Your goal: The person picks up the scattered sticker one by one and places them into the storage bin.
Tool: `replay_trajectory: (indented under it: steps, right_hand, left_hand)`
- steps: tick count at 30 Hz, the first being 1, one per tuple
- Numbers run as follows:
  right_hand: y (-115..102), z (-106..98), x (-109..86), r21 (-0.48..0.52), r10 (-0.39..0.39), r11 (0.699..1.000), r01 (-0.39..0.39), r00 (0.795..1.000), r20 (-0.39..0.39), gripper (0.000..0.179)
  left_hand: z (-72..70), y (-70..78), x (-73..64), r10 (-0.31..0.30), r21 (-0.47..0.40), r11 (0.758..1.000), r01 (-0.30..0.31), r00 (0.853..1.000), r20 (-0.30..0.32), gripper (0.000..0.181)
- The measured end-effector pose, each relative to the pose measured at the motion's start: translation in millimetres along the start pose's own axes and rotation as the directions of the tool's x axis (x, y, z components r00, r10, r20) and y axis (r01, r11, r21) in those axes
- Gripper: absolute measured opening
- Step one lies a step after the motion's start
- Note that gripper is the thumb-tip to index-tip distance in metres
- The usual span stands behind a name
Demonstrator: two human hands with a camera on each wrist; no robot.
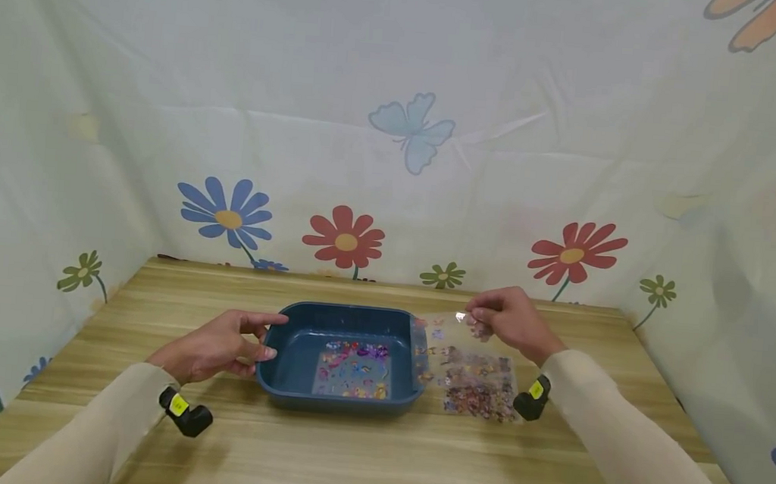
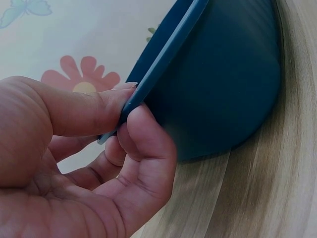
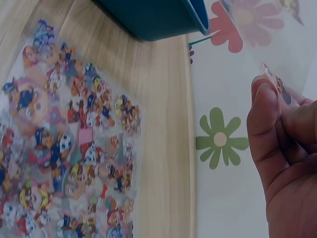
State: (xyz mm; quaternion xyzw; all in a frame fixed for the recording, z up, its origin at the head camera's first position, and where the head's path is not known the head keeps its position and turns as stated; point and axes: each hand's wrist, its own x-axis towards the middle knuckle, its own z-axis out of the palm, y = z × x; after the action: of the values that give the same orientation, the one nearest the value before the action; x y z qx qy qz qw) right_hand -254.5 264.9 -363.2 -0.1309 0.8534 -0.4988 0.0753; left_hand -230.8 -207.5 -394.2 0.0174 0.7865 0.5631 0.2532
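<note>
A dark blue plastic basin (image 1: 337,404) stands on the wooden table. My left hand (image 1: 218,346) pinches its left rim, thumb over the edge and curled fingers beneath, as the left wrist view shows. Inside the basin lies a clear sticker sheet (image 1: 354,368) with colourful figures. My right hand (image 1: 514,324) pinches the corner of another transparent sticker sheet (image 1: 445,338), which hangs over the basin's right rim. In the right wrist view only a small printed corner shows between thumb and finger. Below that hand, more sticker sheets (image 1: 479,401) printed with cartoon dogs lie on the table.
The wooden table (image 1: 356,467) reaches back to a pale cloth wall (image 1: 286,143) printed with flowers and a butterfly. Similar cloth hangs on both sides. A small black camera is strapped to each wrist.
</note>
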Motion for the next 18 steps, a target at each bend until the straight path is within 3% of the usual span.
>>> replay_trajectory:
  steps: [18]
  right_hand:
    - [-11,25,17.7,0.009,0.007,1.0,-0.007,1.0,0.014,0.022]
  left_hand:
    - [-0.9,-1.7,2.6,-0.006,-0.01,1.0,0.005,1.0,-0.004,0.077]
